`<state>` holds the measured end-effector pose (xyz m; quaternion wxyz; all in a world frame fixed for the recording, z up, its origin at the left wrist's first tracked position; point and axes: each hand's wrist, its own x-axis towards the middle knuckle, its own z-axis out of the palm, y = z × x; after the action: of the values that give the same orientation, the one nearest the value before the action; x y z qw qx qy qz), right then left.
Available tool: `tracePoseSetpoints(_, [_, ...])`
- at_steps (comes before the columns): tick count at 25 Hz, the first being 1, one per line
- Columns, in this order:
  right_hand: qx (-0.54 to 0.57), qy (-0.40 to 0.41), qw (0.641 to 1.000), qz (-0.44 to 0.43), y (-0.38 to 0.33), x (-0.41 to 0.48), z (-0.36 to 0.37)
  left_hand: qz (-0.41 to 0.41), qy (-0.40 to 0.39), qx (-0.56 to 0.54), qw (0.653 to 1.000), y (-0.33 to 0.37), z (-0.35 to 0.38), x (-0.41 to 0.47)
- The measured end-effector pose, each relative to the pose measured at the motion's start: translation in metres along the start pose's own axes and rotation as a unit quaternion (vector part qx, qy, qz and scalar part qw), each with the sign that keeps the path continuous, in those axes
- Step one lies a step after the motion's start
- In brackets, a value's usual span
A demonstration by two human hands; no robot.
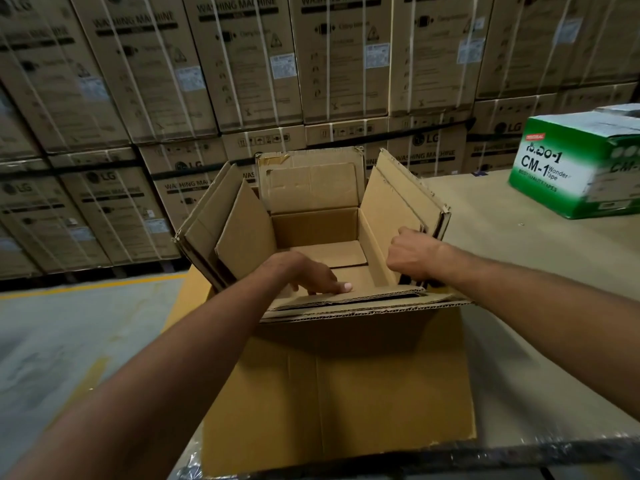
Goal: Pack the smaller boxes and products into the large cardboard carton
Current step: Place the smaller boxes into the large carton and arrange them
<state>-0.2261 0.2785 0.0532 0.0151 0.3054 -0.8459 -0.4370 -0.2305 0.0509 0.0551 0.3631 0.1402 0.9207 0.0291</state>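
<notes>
The large cardboard carton (346,393) stands open in the middle of the frame on the tabletop (519,271), its near wall filling the lower centre and its flaps standing up or splayed outward. The flaps look doubled, one layer inside another. Inside, only the bare cardboard bottom shows. The left hand (308,271) reaches in from the lower left and rests on the near flap (363,301); its fingers (332,285) lie fairly straight and press on the cardboard, holding nothing. The right hand (412,252) comes in from the right edge of the frame, its fingers curled tightly around the top edge of the carton's right side, just below the right flap (398,188). A green box (571,168) marked CM-1 sits on the tabletop at the upper right, well apart from the carton. Stacked washing-machine boxes (242,64) fill the top of the frame, and grey floor (69,323) with a yellow line shows at the left.
</notes>
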Motion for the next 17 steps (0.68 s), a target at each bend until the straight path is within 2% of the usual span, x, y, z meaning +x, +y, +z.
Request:
tracePoseSetpoints(4, [-0.009, 0.027, 0.999, -0.027, -0.011, -0.010, -0.003, 0.007, 0.006, 0.002, 1.000, -0.005, -0.001, 0.003])
tracePoseSetpoints(7, [0.038, 0.031, 0.999, -0.005, -0.014, -0.004, -0.017, -0.007, -0.007, -0.023, 1.000, -0.007, 0.002, 0.005])
tracePoseSetpoints(10, [0.101, -0.023, 0.994, 0.042, -0.009, 0.003, -0.029, -0.007, -0.016, -0.045, 0.999, -0.003, 0.004, 0.006])
tracePoseSetpoints(13, [0.114, -0.061, 0.989, 0.067, 0.001, 0.008, -0.021, 0.026, -0.022, -0.088, 0.996, 0.007, 0.003, -0.001])
tracePoseSetpoints(17, [0.156, -0.076, 0.982, 0.077, 0.008, 0.011, -0.011, 0.029, -0.022, -0.078, 0.996, 0.013, 0.003, -0.003])
